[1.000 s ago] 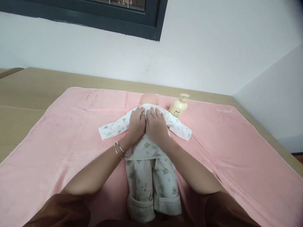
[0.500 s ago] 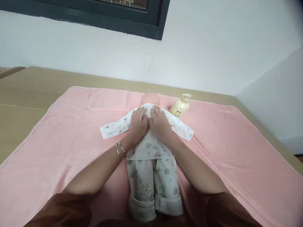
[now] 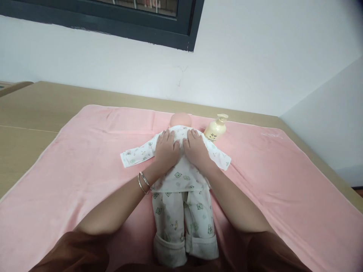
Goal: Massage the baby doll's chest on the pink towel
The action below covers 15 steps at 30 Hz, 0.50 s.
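Note:
A baby doll (image 3: pixel 180 119) lies on the pink blanket with its head away from me, dressed in a white printed top (image 3: pixel 181 177) and matching trousers (image 3: pixel 170 215) with turned-up cuffs. My left hand (image 3: pixel 166 148) rests flat on the left side of the doll's upper body, fingers stretched toward its shoulder. Opposite it, my right hand (image 3: pixel 196 147) lies flat on the right side, thumb toward the middle. A narrow strip of the top shows between the two thumbs. Both sleeves spread outward. The doll's face is not visible.
A cream pump bottle (image 3: pixel 216 127) stands on the pink blanket (image 3: pixel 93 151), just right of the doll's head. The blanket covers much of a wooden table (image 3: pixel 51 98). Behind are a white wall (image 3: pixel 241 56) and a dark window frame (image 3: pixel 141 30).
My hands have moved apart across the doll's upper body, the left one slightly left and the right one slightly right. The gap between them is wider.

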### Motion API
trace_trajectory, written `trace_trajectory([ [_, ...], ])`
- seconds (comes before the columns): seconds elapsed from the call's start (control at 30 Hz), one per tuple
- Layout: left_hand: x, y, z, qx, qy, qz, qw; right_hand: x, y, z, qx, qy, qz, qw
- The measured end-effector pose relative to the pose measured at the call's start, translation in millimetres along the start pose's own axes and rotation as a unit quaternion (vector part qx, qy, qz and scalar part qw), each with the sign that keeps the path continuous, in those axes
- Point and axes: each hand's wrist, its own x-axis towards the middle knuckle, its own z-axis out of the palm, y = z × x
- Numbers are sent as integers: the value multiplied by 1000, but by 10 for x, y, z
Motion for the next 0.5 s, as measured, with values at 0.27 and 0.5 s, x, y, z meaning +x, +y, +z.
trace_trajectory([
  [0.27, 30, -50, -7, 11, -21, 42, 999, -150, -134, -112, -61, -65, -10, 996],
  [0.5, 57, -28, -46, 14, -31, 29, 999, -198, -112, -117, -105, -68, -53, 991],
])
